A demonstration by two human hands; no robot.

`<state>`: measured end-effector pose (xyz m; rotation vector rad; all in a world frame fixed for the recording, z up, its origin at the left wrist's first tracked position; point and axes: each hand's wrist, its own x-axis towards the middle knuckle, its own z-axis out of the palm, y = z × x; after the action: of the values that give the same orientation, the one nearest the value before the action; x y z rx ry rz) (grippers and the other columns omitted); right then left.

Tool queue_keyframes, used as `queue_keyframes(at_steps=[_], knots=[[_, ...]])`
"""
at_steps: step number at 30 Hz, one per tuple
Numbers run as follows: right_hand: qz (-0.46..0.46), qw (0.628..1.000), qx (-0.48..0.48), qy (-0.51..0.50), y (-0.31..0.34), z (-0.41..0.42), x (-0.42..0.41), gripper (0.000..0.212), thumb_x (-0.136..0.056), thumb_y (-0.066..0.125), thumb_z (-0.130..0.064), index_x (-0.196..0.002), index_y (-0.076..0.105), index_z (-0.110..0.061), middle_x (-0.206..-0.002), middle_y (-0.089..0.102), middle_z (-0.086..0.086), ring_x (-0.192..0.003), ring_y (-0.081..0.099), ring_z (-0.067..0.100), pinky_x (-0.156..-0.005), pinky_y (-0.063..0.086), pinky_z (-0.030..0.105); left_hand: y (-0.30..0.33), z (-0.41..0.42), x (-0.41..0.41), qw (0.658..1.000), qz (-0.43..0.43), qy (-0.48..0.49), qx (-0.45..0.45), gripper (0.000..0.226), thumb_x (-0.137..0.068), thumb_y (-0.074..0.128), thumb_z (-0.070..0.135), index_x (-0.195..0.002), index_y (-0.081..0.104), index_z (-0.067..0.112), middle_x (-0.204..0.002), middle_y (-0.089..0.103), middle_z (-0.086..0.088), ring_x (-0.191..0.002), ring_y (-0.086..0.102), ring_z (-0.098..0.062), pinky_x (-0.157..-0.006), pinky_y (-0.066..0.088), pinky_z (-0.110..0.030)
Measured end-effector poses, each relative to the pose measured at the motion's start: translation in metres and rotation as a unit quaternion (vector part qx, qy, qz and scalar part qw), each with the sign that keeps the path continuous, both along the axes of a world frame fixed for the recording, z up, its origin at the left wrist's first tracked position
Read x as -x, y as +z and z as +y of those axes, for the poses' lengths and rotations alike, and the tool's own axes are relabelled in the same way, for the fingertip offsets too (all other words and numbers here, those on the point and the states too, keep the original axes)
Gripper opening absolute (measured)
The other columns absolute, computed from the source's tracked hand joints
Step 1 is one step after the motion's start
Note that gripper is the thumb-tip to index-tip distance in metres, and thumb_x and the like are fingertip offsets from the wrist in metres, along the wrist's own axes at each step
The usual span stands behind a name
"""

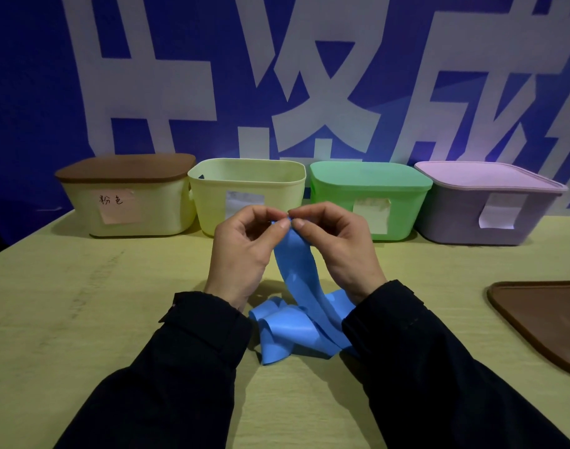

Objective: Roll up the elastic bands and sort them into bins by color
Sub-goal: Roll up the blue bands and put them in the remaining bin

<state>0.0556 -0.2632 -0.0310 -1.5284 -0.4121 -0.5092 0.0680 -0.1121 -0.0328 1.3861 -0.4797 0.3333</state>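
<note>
A blue elastic band hangs from my fingers at the middle of the table, its lower part lying crumpled between my sleeves. My left hand and my right hand both pinch the band's top end between thumb and fingers, fingertips almost touching. Behind them stands a row of bins: a yellow bin with a brown lid and a pink label, an uncovered pale yellow bin, a green bin with a green lid, and a grey bin with a lilac lid.
A loose brown lid lies on the yellow-green table at the right edge. A blue wall with large white characters rises right behind the bins.
</note>
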Motion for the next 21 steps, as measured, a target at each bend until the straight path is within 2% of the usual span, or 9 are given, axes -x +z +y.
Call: queue_keyframes(at_steps=[4, 6, 9, 12, 15, 17, 19, 21], knots=[[0.007, 1.0, -0.023, -0.003, 0.0008, -0.0004, -0.0002, 0.024, -0.091, 0.07, -0.002, -0.114, 0.069, -0.009, -0.075, 0.062, 0.0, -0.073, 0.059, 0.012, -0.07, 0.051, 0.025, 0.0021, -0.0006, -0.0001, 1.0, -0.007, 0.005, 0.01, 0.023, -0.09, 0.071, -0.001, -0.102, 0.069, 0.019, -0.098, 0.077, -0.002, -0.094, 0.071, -0.013, -0.083, 0.054, -0.022], [0.019, 1.0, -0.024, -0.002, 0.0013, 0.0001, -0.0002, 0.018, -0.092, 0.071, -0.007, -0.11, 0.071, -0.007, -0.08, 0.068, 0.005, -0.077, 0.063, 0.013, -0.07, 0.051, 0.025, 0.0027, -0.0003, -0.0005, 1.0, -0.009, 0.004, 0.013, 0.024, -0.089, 0.071, -0.003, -0.101, 0.068, 0.017, -0.097, 0.077, -0.002, -0.093, 0.072, -0.013, -0.084, 0.055, -0.022], [0.016, 0.999, -0.036, -0.001, 0.0015, 0.0003, 0.0001, 0.01, -0.092, 0.069, -0.003, -0.101, 0.073, -0.002, -0.088, 0.077, 0.003, -0.082, 0.07, 0.011, -0.073, 0.053, 0.022, 0.0036, -0.0011, 0.0008, 1.0, -0.003, -0.004, 0.012, 0.024, -0.088, 0.071, -0.004, -0.1, 0.069, 0.017, -0.096, 0.077, 0.0, -0.093, 0.072, -0.013, -0.084, 0.055, -0.023], [0.002, 0.999, -0.034, -0.001, 0.0016, -0.0016, 0.0004, 0.01, -0.091, 0.07, -0.001, -0.098, 0.073, -0.007, -0.086, 0.076, 0.001, -0.082, 0.07, 0.013, -0.077, 0.055, 0.025, 0.0013, -0.0007, -0.0002, 1.0, 0.025, -0.016, 0.008, 0.022, -0.089, 0.074, 0.005, -0.105, 0.07, 0.019, -0.104, 0.077, -0.002, -0.097, 0.073, -0.018, -0.087, 0.058, -0.033], [-0.01, 1.0, -0.02, -0.005, 0.0011, -0.0022, 0.0, 0.013, -0.089, 0.071, 0.0, -0.097, 0.074, -0.01, -0.087, 0.073, 0.015, -0.083, 0.067, 0.016, -0.08, 0.056, 0.03, -0.0012, -0.0002, -0.0019, 0.999, 0.029, -0.019, 0.001, 0.018, -0.091, 0.073, 0.009, -0.097, 0.074, 0.025, -0.102, 0.077, -0.003, -0.096, 0.072, -0.023, -0.09, 0.058, -0.046], [-0.014, 1.0, -0.016, -0.004, 0.0004, -0.0019, -0.0003, 0.015, -0.089, 0.072, -0.001, -0.099, 0.075, -0.011, -0.088, 0.071, 0.021, -0.083, 0.065, 0.017, -0.079, 0.055, 0.033, -0.0012, -0.0003, -0.0021, 1.0, 0.021, -0.012, -0.003, 0.019, -0.091, 0.071, 0.004, -0.095, 0.073, 0.022, -0.099, 0.077, -0.003, -0.095, 0.071, -0.02, -0.09, 0.058, -0.042], [-0.005, 1.0, -0.024, -0.004, 0.0009, -0.0012, 0.0004, 0.019, -0.089, 0.072, -0.002, -0.106, 0.073, -0.011, -0.079, 0.068, 0.01, -0.079, 0.063, 0.014, -0.074, 0.053, 0.028, 0.0003, -0.0006, -0.0018, 1.0, 0.016, -0.01, -0.005, 0.018, -0.091, 0.07, 0.0, -0.096, 0.072, 0.018, -0.097, 0.076, -0.002, -0.093, 0.071, -0.017, -0.087, 0.057, -0.034], [0.005, 0.999, -0.031, -0.004, 0.0006, -0.001, 0.0004, 0.021, -0.09, 0.072, -0.003, -0.109, 0.071, -0.011, -0.08, 0.071, 0.002, -0.078, 0.065, 0.013, -0.073, 0.052, 0.026, 0.0017, -0.0002, -0.0009, 1.0, 0.016, -0.01, 0.0, 0.019, -0.091, 0.069, -0.001, -0.095, 0.072, 0.017, -0.094, 0.076, 0.0, -0.091, 0.071, -0.015, -0.082, 0.056, -0.027]])
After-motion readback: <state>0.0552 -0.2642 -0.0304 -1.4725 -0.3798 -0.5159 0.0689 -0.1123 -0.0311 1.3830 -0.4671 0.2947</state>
